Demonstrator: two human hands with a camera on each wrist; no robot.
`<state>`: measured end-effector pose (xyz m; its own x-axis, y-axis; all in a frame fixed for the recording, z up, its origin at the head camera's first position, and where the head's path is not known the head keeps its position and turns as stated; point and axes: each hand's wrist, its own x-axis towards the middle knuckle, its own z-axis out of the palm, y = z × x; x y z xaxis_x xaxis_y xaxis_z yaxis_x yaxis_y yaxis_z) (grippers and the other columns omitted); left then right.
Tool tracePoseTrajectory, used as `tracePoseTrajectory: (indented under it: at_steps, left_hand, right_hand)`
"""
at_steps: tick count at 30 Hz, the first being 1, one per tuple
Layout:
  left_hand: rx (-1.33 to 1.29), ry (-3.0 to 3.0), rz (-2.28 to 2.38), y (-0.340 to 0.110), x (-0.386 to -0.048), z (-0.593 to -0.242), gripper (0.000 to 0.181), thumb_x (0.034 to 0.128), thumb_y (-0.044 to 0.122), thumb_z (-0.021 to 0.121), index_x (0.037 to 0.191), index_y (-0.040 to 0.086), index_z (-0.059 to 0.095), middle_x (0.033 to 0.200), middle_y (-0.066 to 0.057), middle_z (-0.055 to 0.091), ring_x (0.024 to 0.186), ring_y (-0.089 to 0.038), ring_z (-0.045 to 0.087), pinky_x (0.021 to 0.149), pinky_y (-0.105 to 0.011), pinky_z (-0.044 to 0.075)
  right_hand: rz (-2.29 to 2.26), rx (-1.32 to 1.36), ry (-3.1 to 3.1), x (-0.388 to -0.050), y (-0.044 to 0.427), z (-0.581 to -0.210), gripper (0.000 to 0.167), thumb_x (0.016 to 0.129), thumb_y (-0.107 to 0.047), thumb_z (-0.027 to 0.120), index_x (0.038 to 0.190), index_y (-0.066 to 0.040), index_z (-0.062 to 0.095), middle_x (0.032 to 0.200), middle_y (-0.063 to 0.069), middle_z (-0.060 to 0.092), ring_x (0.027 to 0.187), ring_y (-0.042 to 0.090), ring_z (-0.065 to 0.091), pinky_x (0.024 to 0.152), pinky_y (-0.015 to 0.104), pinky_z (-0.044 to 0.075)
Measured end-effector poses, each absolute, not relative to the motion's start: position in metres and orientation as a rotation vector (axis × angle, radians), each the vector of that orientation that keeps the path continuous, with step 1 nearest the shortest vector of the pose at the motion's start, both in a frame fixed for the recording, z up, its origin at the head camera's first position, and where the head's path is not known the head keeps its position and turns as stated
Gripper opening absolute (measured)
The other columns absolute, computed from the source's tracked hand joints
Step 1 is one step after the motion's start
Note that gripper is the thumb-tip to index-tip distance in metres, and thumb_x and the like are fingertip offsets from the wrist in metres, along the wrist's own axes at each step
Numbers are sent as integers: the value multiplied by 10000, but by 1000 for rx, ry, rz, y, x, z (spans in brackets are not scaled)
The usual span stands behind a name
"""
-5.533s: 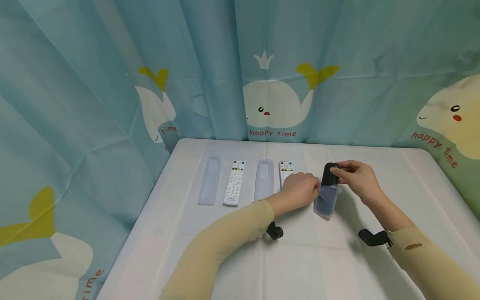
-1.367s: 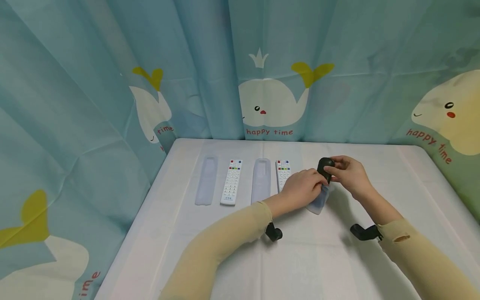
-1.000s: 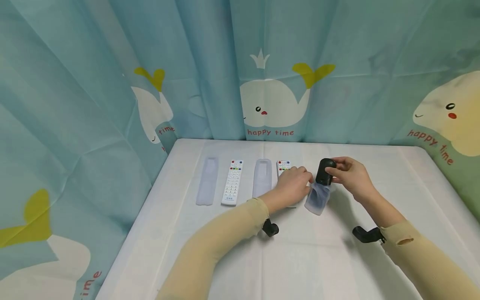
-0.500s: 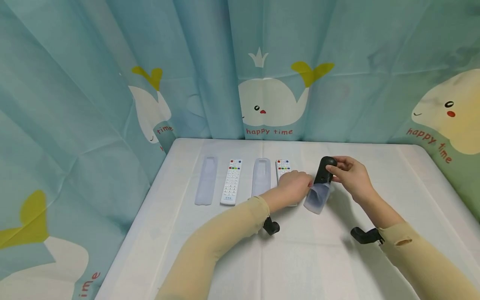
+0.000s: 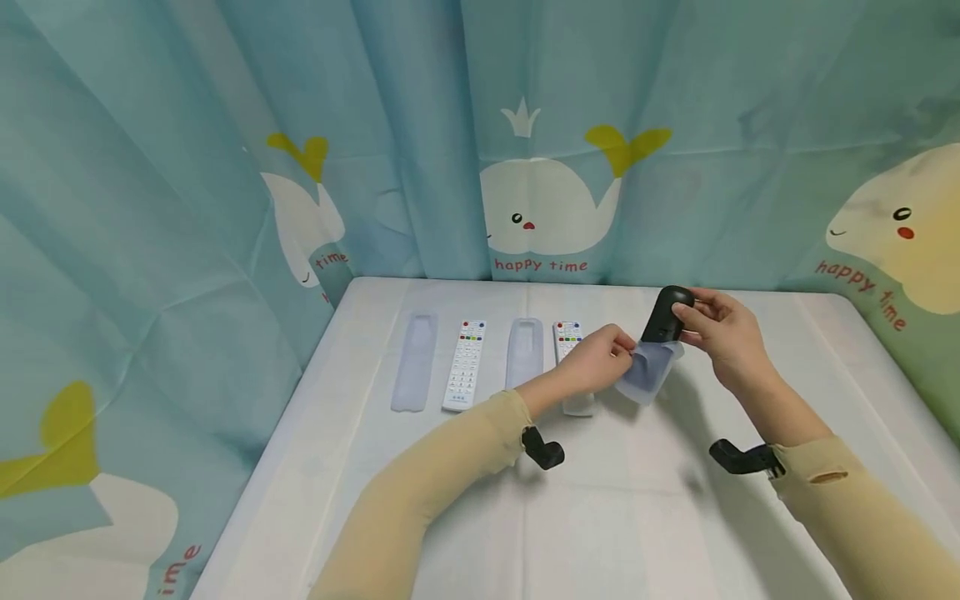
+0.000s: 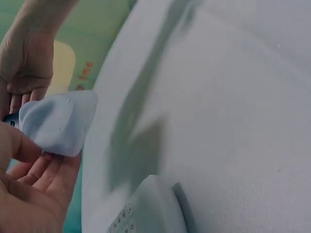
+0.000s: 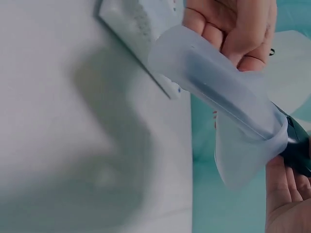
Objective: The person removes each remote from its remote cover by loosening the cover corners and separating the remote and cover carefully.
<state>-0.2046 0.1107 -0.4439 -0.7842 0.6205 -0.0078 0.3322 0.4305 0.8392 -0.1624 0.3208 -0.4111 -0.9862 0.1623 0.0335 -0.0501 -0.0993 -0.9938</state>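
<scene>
My right hand [image 5: 731, 337] holds the upper end of a black remote control [image 5: 664, 317], thumb on its near face. The remote's lower part is inside a translucent silicone remote cover [image 5: 647, 373], raised off the table and tilted. My left hand [image 5: 598, 360] pinches the cover's left edge near its mouth. In the right wrist view the cover [image 7: 209, 80] hangs loose, one side flared away from the remote [image 7: 297, 153]. From the left wrist, the thumb and fingers show on the edge of the cover [image 6: 58, 124]; the remote is mostly hidden there.
On the white table [image 5: 585, 517] lie a flat translucent cover [image 5: 415, 362], a white remote [image 5: 464, 367], another translucent cover [image 5: 524, 354] and a second white remote [image 5: 567, 333], partly behind my left hand. A whale-print curtain [image 5: 420, 167] stands behind the table.
Both hands have lifted the black remote and its cover up and to the right. My left fingers have shifted along the cover's edge, and the cover now looks wider and looser.
</scene>
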Motion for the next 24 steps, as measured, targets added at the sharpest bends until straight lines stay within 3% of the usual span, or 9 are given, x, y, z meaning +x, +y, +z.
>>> tracePoseTrajectory:
  at_steps: [4, 8, 12, 15, 19, 24]
  left_hand:
    - [694, 2081, 1491, 105, -202, -441, 328, 969, 49, 581, 1296, 73, 579, 1047, 26, 655, 812, -85, 588, 784, -329, 550]
    - [616, 1867, 1579, 98, -201, -440, 529, 941, -41, 636, 1430, 102, 495, 1064, -25, 661, 837, -111, 630, 917, -513, 544]
    - [596, 1865, 1585, 92, -199, -439, 674, 937, -42, 673, 1544, 98, 415, 1231, -120, 671, 950, -121, 665, 897, -406, 571]
    - [534, 1882, 1583, 89, -197, -439, 656, 940, -41, 681, 1540, 33, 425, 1286, -179, 661, 992, -153, 680, 879, -339, 576]
    - [493, 1878, 1574, 86, -195, -439, 536, 937, -64, 669, 1451, -41, 519, 1182, -128, 705, 956, -142, 673, 891, -350, 573]
    - [576, 1899, 1538, 81, -193, -439, 553, 924, -85, 628, 1460, -40, 499, 1069, -88, 716, 904, -133, 652, 854, -333, 577]
  right_hand:
    - [2267, -124, -1970, -164, 320, -405, 562, 976, -113, 706, 1434, 44, 421, 1050, -50, 662, 885, 50, 684, 740, 196, 573]
    - [2351, -105, -1881, -166, 320, -402, 509, 973, -81, 702, 1400, 20, 444, 1079, -16, 650, 899, 70, 685, 756, 209, 577]
    - [2396, -75, -1832, -168, 317, -401, 374, 973, -62, 695, 1291, -51, 499, 1069, -2, 650, 876, 84, 694, 742, 218, 582]
    - [2400, -64, -1827, -169, 314, -401, 346, 977, -57, 688, 1272, -53, 506, 1042, -8, 662, 851, 86, 691, 721, 220, 585]
    - [2404, -72, -1819, -172, 311, -401, 335, 980, -47, 679, 1263, -44, 501, 1018, -11, 679, 843, 88, 690, 719, 233, 590]
    - [2403, -108, -1828, -175, 311, -399, 405, 971, -63, 696, 1307, -18, 475, 1017, -13, 681, 848, 91, 695, 727, 242, 593]
